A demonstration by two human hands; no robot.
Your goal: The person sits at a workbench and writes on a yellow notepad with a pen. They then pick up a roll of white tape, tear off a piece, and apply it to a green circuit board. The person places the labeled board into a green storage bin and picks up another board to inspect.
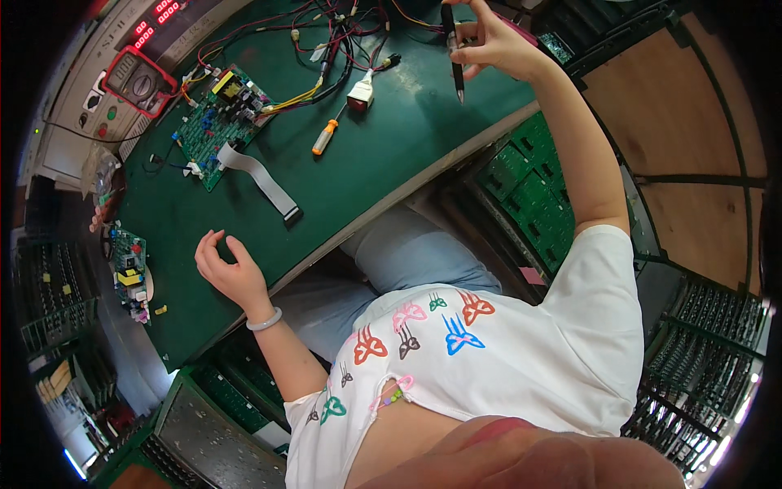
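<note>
The black pen point(453, 50) is well to the right of the circuit board point(218, 129), gripped between the thumb and fingers of the right hand point(494, 50), its tip pointing toward the lower edge of the view. Whether that tip touches the green bench point(415, 134) cannot be told. The left hand point(235, 275) is below the board, holding nothing, its fingers loosely bent and parted from the thumb; whether it rests on the bench top is unclear. A grey ribbon cable point(265, 183) runs from the board's lower side toward the lower right, ending in a dark connector. Just right of the board lies a screwdriver point(325, 138) with an orange handle, and beyond it a white switch point(361, 91). A red-framed multimeter point(140, 81) is to the board's upper left, tangled wires point(336, 37) to its upper right, and a smaller board point(130, 273) to its lower left.
</note>
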